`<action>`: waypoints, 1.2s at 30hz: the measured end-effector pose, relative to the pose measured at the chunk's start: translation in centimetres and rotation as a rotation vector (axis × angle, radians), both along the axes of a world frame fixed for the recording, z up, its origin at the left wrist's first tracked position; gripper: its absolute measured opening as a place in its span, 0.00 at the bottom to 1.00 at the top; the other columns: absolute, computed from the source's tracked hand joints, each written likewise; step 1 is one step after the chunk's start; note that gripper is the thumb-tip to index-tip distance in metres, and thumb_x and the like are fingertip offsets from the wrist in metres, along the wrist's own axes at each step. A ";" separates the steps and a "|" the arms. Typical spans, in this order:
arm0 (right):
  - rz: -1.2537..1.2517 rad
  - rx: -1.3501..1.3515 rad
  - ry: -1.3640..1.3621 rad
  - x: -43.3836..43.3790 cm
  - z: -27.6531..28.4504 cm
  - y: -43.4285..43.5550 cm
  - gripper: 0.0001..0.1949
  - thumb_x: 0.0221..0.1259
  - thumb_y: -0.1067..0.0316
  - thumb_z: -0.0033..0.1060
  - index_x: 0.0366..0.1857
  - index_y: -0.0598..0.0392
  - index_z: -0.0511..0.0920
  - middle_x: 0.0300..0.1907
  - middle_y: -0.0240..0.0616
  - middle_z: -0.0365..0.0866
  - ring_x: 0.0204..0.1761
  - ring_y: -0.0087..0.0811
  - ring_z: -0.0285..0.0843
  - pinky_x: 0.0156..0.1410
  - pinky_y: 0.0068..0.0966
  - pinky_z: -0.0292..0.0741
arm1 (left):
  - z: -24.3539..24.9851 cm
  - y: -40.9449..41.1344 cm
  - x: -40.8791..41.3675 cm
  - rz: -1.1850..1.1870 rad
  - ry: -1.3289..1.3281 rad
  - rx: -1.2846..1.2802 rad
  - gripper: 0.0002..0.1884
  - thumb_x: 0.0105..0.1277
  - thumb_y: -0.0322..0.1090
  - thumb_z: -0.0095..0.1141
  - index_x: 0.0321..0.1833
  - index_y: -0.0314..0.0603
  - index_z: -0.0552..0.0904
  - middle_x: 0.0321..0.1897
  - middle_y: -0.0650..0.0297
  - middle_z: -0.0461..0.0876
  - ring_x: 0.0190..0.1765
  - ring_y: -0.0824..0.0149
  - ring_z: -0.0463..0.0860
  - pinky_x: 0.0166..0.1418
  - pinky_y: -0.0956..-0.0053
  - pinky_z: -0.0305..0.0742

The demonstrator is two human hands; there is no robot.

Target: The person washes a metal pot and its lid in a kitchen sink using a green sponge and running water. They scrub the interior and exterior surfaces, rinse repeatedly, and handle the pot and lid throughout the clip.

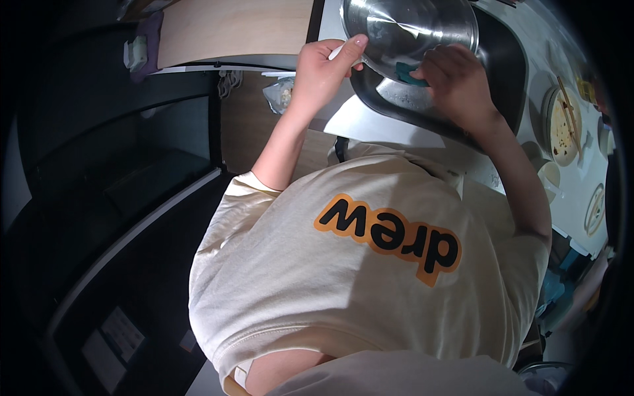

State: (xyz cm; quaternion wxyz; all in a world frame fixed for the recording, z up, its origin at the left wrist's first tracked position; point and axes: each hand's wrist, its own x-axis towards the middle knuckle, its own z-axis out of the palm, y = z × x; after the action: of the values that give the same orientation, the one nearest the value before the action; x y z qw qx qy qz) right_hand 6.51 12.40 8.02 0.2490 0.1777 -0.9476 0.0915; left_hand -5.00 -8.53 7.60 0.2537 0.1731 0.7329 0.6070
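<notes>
A shiny stainless steel pan (406,22) is held over the dark sink (507,74), its round metal face towards me. My left hand (322,69) grips the pan's pale handle (337,53), thumb on top. With curled fingers, my right hand (455,84) holds a teal scrubbing pad or cloth (407,73) against the pan's near rim. Part of the pad is hidden under those fingers. The far edge of the pan is cut off by the top of the view.
On the white counter (532,106) to the right are a food-stained plate (559,136) with chopsticks (573,121) and a pale cup (549,175). A plastic bag (277,95) lies left of the sink, near a light wooden surface (237,29). Another person's arm (589,292) shows at far right.
</notes>
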 end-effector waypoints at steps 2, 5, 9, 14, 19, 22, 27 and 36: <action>-0.001 -0.022 -0.041 0.0 0.5 0.4 0.09 0.47 0.65 0.69 0.28 0.50 0.77 0.33 0.31 0.81 0.38 0.31 0.81 0.47 0.29 0.76 | 0.1 -0.3 -0.1 -0.067 -0.030 0.036 0.17 0.62 0.44 0.68 0.30 0.33 0.85 0.22 0.67 0.82 0.28 0.78 0.76 0.34 0.83 0.70; -0.005 -0.021 -0.067 0.2 1.4 0.6 0.12 0.43 0.65 0.72 0.29 0.51 0.76 0.34 0.31 0.80 0.38 0.33 0.81 0.47 0.30 0.76 | 1.1 -0.5 0.1 -0.151 0.022 0.042 0.15 0.62 0.41 0.68 0.38 0.33 0.85 0.26 0.69 0.82 0.30 0.79 0.76 0.37 0.83 0.70; -0.080 -0.129 -0.227 0.6 2.3 1.0 0.15 0.40 0.65 0.74 0.31 0.53 0.76 0.37 0.34 0.80 0.40 0.35 0.81 0.46 0.32 0.77 | 0.9 -0.1 0.3 -0.102 0.223 -0.028 0.16 0.56 0.42 0.73 0.33 0.34 0.84 0.23 0.66 0.83 0.29 0.77 0.77 0.35 0.82 0.72; -0.089 -0.443 -0.257 1.1 2.5 -0.6 0.16 0.48 0.65 0.72 0.39 0.58 0.79 0.35 0.43 0.81 0.36 0.43 0.82 0.42 0.35 0.78 | 0.9 0.8 1.3 0.041 0.433 0.029 0.16 0.53 0.43 0.75 0.30 0.36 0.84 0.20 0.58 0.83 0.23 0.69 0.81 0.29 0.75 0.74; -0.051 -0.852 -0.352 -0.2 4.4 -2.9 0.14 0.56 0.66 0.66 0.42 0.63 0.79 0.29 0.39 0.80 0.31 0.27 0.79 0.37 0.24 0.75 | 0.8 2.0 2.6 -0.119 0.707 0.052 0.16 0.53 0.41 0.74 0.26 0.36 0.81 0.15 0.60 0.77 0.18 0.68 0.75 0.27 0.77 0.71; 0.045 -2.033 -0.487 -3.2 4.1 -0.5 0.13 0.66 0.63 0.53 0.47 0.59 0.77 0.36 0.38 0.81 0.44 0.31 0.79 0.56 0.32 0.72 | 0.7 2.3 2.9 -0.217 0.729 0.036 0.16 0.53 0.42 0.74 0.26 0.37 0.82 0.15 0.59 0.78 0.18 0.66 0.77 0.25 0.75 0.72; 0.331 -2.134 -0.592 -3.9 0.9 2.0 0.13 0.67 0.61 0.49 0.45 0.59 0.76 0.36 0.34 0.76 0.39 0.27 0.75 0.52 0.27 0.71 | 0.8 2.2 2.7 -0.376 0.749 -0.053 0.16 0.53 0.42 0.74 0.26 0.37 0.83 0.15 0.58 0.79 0.19 0.65 0.80 0.26 0.76 0.73; 0.016 -1.052 -1.356 -1.9 4.6 0.5 0.30 0.73 0.42 0.40 0.63 0.60 0.71 0.53 0.38 0.77 0.57 0.27 0.71 0.67 0.26 0.63 | 0.7 -0.2 0.2 -0.189 0.715 0.048 0.18 0.49 0.45 0.76 0.24 0.37 0.83 0.15 0.59 0.80 0.19 0.62 0.81 0.25 0.75 0.74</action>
State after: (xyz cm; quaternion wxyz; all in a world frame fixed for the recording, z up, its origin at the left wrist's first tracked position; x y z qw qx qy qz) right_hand 4.56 12.86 12.63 -0.3219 -0.0474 -0.7247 0.6074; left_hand -4.78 -8.69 8.30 0.0321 0.4471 0.7415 0.4993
